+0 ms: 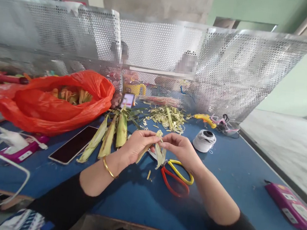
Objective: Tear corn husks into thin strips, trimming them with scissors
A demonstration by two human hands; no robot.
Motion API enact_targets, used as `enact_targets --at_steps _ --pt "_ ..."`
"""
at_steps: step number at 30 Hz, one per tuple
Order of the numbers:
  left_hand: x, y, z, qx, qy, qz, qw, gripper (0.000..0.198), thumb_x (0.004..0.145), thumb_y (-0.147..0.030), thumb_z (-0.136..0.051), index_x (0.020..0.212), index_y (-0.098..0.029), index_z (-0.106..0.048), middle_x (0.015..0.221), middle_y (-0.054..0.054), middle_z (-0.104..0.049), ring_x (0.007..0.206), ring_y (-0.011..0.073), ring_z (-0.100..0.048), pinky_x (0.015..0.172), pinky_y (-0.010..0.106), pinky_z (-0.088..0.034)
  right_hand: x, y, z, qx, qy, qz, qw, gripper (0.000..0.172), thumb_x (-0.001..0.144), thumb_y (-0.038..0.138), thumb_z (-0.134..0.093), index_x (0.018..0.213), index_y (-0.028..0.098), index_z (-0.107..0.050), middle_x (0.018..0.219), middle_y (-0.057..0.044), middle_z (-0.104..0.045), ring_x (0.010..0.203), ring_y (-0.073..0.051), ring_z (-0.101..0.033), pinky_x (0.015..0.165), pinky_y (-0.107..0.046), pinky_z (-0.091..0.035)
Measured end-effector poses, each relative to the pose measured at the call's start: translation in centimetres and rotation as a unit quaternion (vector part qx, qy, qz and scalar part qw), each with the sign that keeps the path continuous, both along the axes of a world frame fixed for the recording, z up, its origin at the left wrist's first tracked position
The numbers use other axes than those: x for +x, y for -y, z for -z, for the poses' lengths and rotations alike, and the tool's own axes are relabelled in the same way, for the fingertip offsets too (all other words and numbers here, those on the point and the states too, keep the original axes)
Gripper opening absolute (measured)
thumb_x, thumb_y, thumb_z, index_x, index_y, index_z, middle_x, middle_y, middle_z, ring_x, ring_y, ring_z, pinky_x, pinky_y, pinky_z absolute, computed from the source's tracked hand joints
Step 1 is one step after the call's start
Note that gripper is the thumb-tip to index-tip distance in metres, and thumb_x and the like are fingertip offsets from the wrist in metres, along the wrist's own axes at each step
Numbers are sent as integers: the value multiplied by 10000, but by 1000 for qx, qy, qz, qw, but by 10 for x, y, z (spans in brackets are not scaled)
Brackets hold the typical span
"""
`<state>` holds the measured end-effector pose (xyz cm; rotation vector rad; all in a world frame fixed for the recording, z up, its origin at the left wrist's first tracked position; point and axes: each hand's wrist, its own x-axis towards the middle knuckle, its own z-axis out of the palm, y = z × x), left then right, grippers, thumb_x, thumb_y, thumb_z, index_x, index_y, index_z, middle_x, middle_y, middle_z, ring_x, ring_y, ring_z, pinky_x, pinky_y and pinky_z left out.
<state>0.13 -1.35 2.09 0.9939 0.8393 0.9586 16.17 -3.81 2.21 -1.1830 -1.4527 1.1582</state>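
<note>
A pale folded husk strip (160, 153) is pinched between both hands above the blue table. My left hand (140, 144) holds its upper left side, fingers closed, with another strip end hanging below the palm. My right hand (179, 148) grips the strip's right side between thumb and fingers. Scissors with one red and one yellow handle (176, 178) lie under and in front of my right hand, their blades partly hidden by the husk. Several whole husks (122, 128) lie left of my hands. A heap of shredded husk pieces (169, 118) is beyond them.
On the blue table (139, 207) are a white thread spool (204, 141), a phone (74, 144), a red plastic bag (47, 115), a purple power strip (291, 207) at right, another at left with white cables, and a yellow glue gun (205, 120). Perforated metal panels (157, 43) stand behind.
</note>
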Motion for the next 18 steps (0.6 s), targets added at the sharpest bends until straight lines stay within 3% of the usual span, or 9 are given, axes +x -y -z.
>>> enact_targets --at_steps 3,7,13,15,18 --pt "1 1 0 9 -5 -5 1000 98 691 -117 -726 606 -119 -678 558 16 -649 400 67 -511 457 203 -413 -2 0 3 -20 -21 -5 1000 413 562 403 -834 849 189 -628 746 11 -679 696 -139 -627 691 -287 -476" --pt "-2 -1 -2 -7 -7 -4 1000 102 729 -109 -700 629 -116 -688 629 33 -689 412 66 -531 461 200 -428 3 -1 2 -26 1 -37 999 314 611 415 -781 756 172 -642 664 21 -641 556 -101 -556 586 -261 -433" --pt "-4 -4 -2 -70 -7 27 997 84 752 -97 -699 669 -106 -698 654 50 -708 420 65 -545 447 181 -432 15 -9 3 67 72 76 992 235 717 409 -658 646 187 -636 570 13 -597 523 -124 -519 564 -282 -414" --pt "-4 -4 -2 -90 5 35 995 81 770 -117 -691 692 -100 -706 696 67 -721 458 76 -579 462 179 -452 14 -9 7 147 126 140 971 196 769 374 -615 699 197 -662 659 -18 -646 625 -164 -579 633 -309 -441" --pt "-4 -4 0 -104 45 42 993 94 798 -147 -657 767 -93 -727 780 97 -736 577 116 -655 532 194 -504 8 -1 8 319 228 224 892 160 856 302 -570 873 218 -705 873 -60 -686 826 -206 -618 751 -346 -438"
